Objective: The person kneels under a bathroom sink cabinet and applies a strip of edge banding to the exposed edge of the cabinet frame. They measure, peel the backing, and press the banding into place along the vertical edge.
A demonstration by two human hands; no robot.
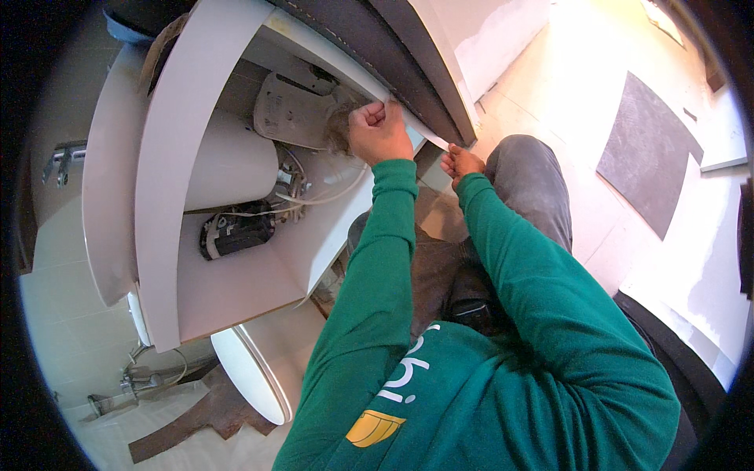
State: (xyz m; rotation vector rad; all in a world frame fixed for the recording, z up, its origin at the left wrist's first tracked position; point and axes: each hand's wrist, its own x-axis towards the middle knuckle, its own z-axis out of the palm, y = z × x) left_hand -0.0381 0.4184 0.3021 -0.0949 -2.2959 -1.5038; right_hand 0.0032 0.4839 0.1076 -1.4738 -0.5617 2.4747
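Observation:
A narrow white strip [430,135] runs along the front edge of a white cabinet [162,177]. My left hand [381,132] is closed at that edge, its fingers curled and the thumb pressed in against the strip. Lower and to the right, my right hand [463,163] pinches the strip's end between thumb and fingers, near my bent knee. Inside the open cabinet, left of my hands, lie a white cylindrical tank [232,161], a black pump-like unit [238,229] and pale hoses [318,200].
A dark panel [412,59] stands just beyond my hands. Below the cabinet is a toilet with a white lid [247,377], and brown torn sheeting [212,408] covers part of the floor. A grey sheet [650,149] lies on the pale floor at the right.

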